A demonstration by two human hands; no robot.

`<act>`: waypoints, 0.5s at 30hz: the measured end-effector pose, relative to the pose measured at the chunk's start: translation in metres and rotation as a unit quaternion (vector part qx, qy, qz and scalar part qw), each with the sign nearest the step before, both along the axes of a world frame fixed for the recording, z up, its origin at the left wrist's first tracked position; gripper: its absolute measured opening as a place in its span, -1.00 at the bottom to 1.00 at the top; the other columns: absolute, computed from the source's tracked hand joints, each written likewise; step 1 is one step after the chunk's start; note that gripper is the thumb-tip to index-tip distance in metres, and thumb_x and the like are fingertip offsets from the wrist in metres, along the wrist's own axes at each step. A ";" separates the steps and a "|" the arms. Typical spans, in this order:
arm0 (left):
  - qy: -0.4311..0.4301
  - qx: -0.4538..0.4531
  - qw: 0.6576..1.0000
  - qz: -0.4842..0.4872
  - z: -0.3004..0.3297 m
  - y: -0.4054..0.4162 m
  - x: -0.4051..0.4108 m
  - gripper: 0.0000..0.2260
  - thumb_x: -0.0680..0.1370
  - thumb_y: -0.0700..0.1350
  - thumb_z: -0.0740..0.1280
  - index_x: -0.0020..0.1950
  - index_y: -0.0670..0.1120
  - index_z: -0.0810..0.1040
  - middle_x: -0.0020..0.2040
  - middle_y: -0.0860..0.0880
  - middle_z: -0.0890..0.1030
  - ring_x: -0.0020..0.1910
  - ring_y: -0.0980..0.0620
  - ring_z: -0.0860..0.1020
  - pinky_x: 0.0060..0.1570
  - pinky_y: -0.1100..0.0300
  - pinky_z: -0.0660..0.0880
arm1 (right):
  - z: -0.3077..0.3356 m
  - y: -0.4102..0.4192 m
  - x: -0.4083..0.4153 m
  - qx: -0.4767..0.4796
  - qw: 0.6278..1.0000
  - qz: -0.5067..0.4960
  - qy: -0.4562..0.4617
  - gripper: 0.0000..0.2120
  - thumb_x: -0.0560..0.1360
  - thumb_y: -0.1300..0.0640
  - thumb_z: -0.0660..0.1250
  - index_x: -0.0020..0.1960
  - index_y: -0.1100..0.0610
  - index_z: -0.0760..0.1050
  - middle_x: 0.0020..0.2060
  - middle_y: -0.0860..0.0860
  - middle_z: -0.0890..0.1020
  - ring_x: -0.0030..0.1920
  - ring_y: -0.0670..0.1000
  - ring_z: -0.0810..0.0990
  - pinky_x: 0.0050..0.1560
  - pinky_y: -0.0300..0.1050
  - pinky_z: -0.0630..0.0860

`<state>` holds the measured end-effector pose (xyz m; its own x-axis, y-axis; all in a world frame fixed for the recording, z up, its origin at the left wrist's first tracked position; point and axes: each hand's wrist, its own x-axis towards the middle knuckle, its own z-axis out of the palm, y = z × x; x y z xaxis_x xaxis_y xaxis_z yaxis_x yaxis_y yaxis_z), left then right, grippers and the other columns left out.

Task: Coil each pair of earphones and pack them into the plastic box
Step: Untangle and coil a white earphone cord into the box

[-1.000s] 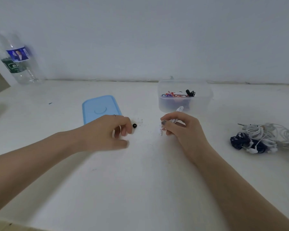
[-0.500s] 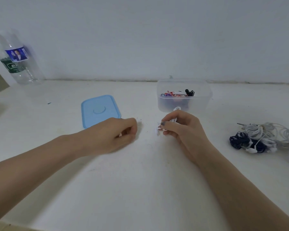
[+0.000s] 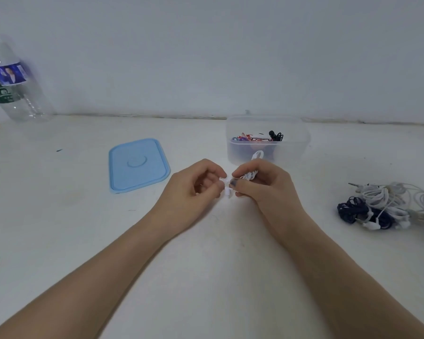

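Both hands meet above the middle of the white worktop [image 3: 206,277]. The right hand [image 3: 262,189] has its fingers curled round a coiled bundle of white earphone cable [image 3: 249,176], with a loop of the cable showing above the hand. The left hand [image 3: 194,189] pinches the loose end of the same cable between thumb and forefinger, just beside the right fingertips; small white earbud parts [image 3: 227,190] show in the gap between the two hands.

The clear rectangular plastic box [image 3: 301,143] stands open just behind the hands and contains coloured and black coiled earphones [image 3: 257,137]. Its light-blue plastic lid [image 3: 138,165] lies flat on the worktop to the left of the box. A tangled heap of white and dark-blue earphones [image 3: 380,206] lies on the worktop well to the right. A clear plastic bottle with a blue and green label [image 3: 12,86] stands at the far left against the wall.
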<state>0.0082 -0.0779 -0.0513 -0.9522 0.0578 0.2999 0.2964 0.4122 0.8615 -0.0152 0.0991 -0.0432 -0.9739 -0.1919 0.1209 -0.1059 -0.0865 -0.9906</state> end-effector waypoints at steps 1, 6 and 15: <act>0.003 0.000 1.000 0.001 0.000 0.000 0.000 -0.84 0.58 -0.26 0.39 0.01 0.01 0.61 -0.15 -0.01 0.65 -0.14 -0.11 0.61 0.01 -0.11 0.58 | 0.000 0.000 0.000 0.005 1.000 0.005 0.005 -0.94 0.43 0.39 0.45 -0.14 0.28 0.62 -0.35 -0.03 0.61 -0.32 -0.06 0.56 -0.22 -0.30 0.51; 0.021 -0.009 1.000 -0.011 0.000 -0.001 0.002 -0.84 0.55 -0.26 0.42 -0.01 0.02 0.61 -0.16 0.00 0.64 -0.14 -0.10 0.59 -0.03 -0.02 0.56 | 0.000 0.000 -0.001 0.014 1.000 0.009 0.017 -0.95 0.43 0.38 0.47 -0.16 0.30 0.60 -0.40 -0.05 0.61 -0.35 -0.08 0.54 -0.26 -0.31 0.49; 0.053 -0.035 0.998 -0.002 0.001 0.002 0.003 -0.90 0.55 -0.17 0.46 -0.09 0.00 0.60 -0.22 0.01 0.62 -0.20 -0.05 0.57 -0.09 0.01 0.56 | -0.003 0.001 -0.004 -0.009 1.000 0.014 -0.004 -0.90 0.43 0.41 0.44 -0.12 0.24 0.63 -0.28 0.04 0.61 -0.26 -0.02 0.59 -0.18 -0.20 0.54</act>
<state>0.0114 -0.0762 -0.0503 -0.9150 0.0870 0.3939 0.3865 0.4692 0.7941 -0.0189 0.1001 -0.0465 -0.9691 -0.2167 0.1177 -0.0960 -0.1081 -0.9895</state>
